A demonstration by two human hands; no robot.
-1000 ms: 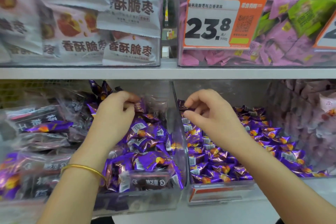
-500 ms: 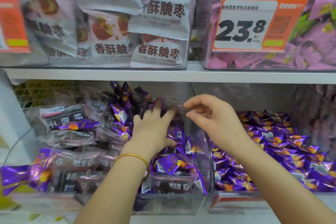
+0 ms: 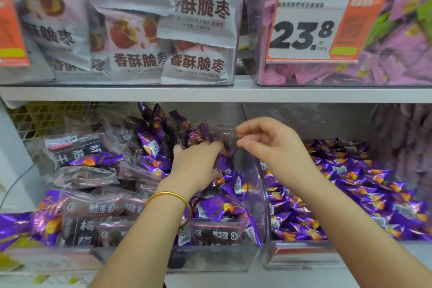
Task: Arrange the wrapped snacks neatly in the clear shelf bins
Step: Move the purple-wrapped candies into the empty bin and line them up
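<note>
Reaching two hands (image 3: 198,161) (image 3: 273,145) into two clear bins (image 3: 261,194) of purple snacks (image 3: 350,184).

Two bare forearms, no sleeves in view, left hand (image 3: 196,166) with a plain, smooth, thin gold bangle (image 3: 171,203) round the wrist, right hand (image 3: 273,145) with nothing worn

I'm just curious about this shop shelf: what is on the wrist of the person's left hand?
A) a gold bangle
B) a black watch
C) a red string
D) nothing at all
A: a plain gold bangle circles the wrist just below the left hand, which reaches into the bin of purple wrapped snacks.
</note>
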